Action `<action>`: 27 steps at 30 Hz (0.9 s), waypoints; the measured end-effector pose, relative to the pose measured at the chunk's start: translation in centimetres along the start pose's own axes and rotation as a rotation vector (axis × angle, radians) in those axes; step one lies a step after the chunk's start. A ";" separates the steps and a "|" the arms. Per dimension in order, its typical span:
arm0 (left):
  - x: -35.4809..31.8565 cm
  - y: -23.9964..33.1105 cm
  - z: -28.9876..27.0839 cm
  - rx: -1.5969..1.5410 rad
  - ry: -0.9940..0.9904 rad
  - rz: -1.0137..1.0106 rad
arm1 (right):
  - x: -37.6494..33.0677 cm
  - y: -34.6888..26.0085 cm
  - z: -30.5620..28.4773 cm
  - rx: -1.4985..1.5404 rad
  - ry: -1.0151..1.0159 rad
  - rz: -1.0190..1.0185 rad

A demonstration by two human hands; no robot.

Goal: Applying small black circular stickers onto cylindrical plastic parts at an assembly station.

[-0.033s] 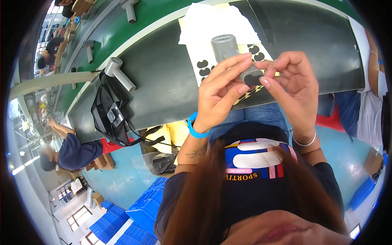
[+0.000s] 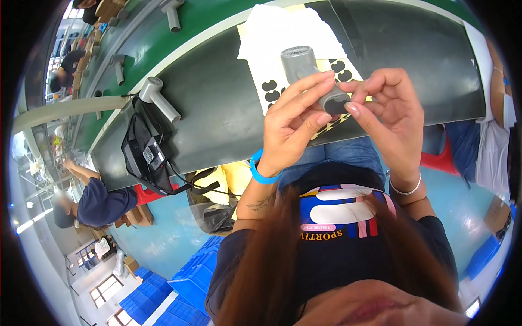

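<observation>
Here, my two hands are raised together over the near edge of a dark grey work table [image 2: 217, 103], holding a small grey hair dryer [image 2: 312, 76]. My left hand [image 2: 293, 127], with a blue band at the wrist, curls its fingers over the dryer's handle, pressed against it. My right hand [image 2: 394, 117], with a thin silver bangle, pinches thumb and forefinger together at the end of the handle; what sits between those fingertips is too small to make out. The dryer's round vented end points away from me. Under it lies a yellow sheet [image 2: 280, 89] dotted with black oval stickers, partly hidden by my hands, on a white sheet of paper [image 2: 283, 30]. To the left, a second grey hair dryer [image 2: 157, 98] lies on the table near a black pouch [image 2: 144, 155] with cords hanging off the edge. Beyond is a green belt [image 2: 152, 43] carrying more dryers. Blue crates [image 2: 179, 285] are stacked on the floor at lower left. A seated person in dark blue [image 2: 100, 201] shows far left, blurred, and another person's arm [image 2: 497, 98] is cut off at the right rim.
</observation>
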State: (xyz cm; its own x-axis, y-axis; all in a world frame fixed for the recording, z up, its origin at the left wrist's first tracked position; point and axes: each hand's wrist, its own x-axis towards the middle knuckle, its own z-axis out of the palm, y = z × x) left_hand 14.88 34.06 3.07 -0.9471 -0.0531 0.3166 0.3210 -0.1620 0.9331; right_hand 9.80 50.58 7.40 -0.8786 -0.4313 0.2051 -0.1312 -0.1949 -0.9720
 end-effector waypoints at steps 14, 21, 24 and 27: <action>0.1 -0.2 0.3 0.004 0.003 0.014 | 0.0 -0.4 -0.1 0.011 0.017 0.060; 0.1 -0.2 0.1 -0.030 -0.023 0.013 | 0.1 -0.4 -0.4 0.044 0.002 0.050; 0.1 0.0 0.2 -0.043 -0.008 0.003 | 0.2 -0.5 -0.3 0.029 -0.002 0.051; 0.1 0.0 0.3 -0.033 -0.015 0.001 | 0.2 -0.3 -0.4 0.025 0.007 0.023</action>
State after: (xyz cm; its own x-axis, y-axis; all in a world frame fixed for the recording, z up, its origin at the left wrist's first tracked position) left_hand 14.75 34.31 3.15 -0.9467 -0.0385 0.3198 0.3211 -0.1940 0.9270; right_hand 9.48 50.88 7.70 -0.8844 -0.4300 0.1814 -0.0993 -0.2065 -0.9734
